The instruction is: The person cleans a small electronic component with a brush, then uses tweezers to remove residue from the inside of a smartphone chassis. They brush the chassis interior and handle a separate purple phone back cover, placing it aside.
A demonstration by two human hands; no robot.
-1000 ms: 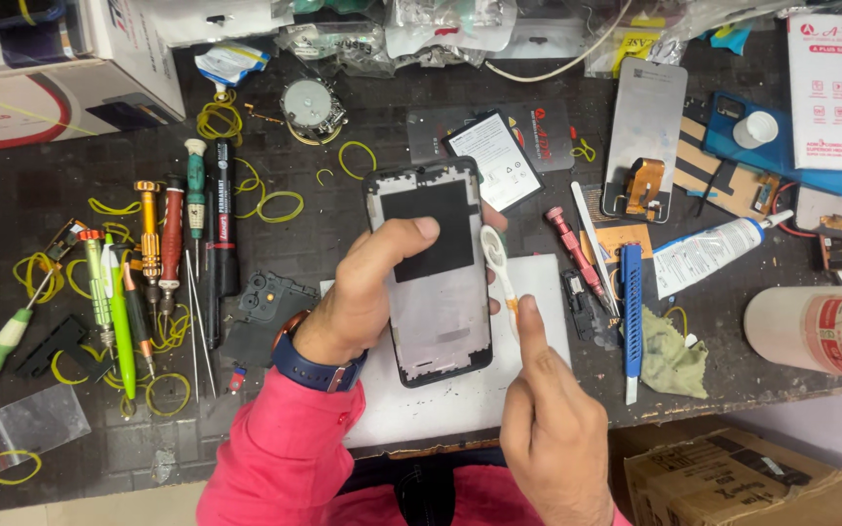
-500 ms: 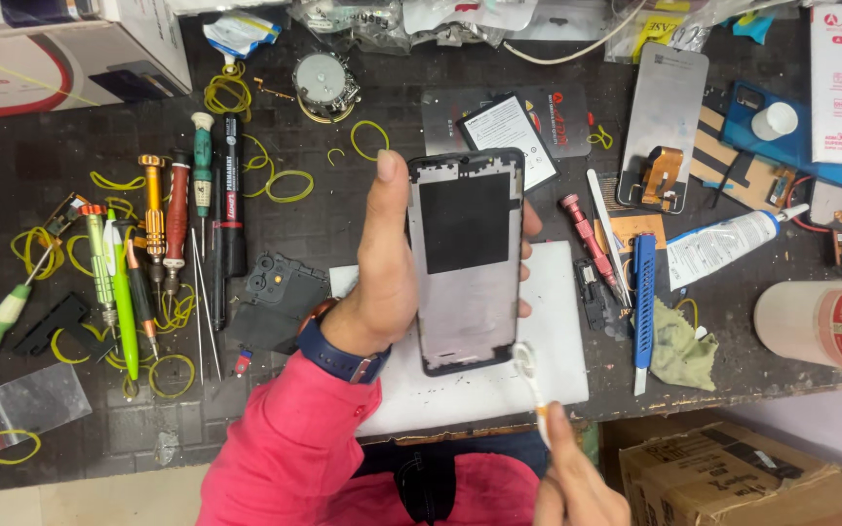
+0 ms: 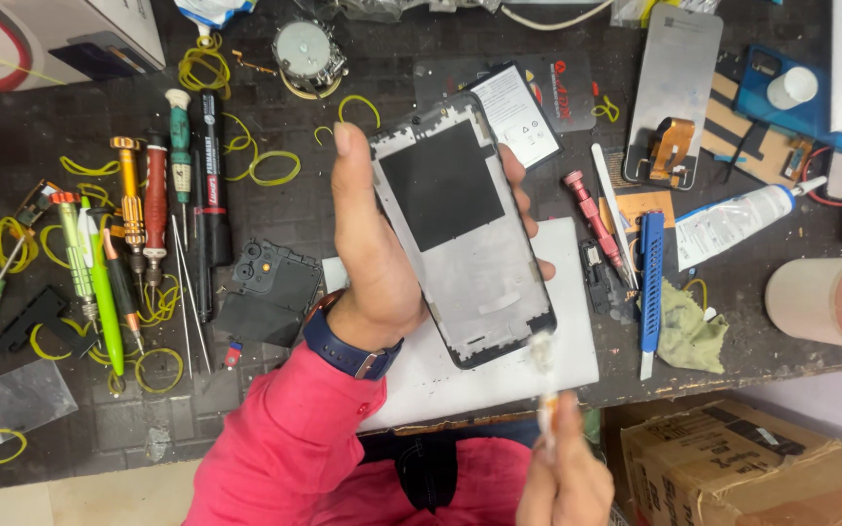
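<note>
Lowered since before, the right hand (image 3: pixel 565 482) pinches a swab (image 3: pixel 544 375) below the thin, rigid, fragile phone frame (image 3: pixel 460 229), which the left hand (image 3: pixel 377 258) grips by its edges.

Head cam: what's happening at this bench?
A person holds a stripped phone frame up in the left hand, above a white mat on the dark workbench. The right hand holds a thin white swab-like tool, blurred, with its tip by the frame's lower corner. Screwdrivers lie in a row to the left; a blue-handled tool and a white tube lie to the right.
</note>
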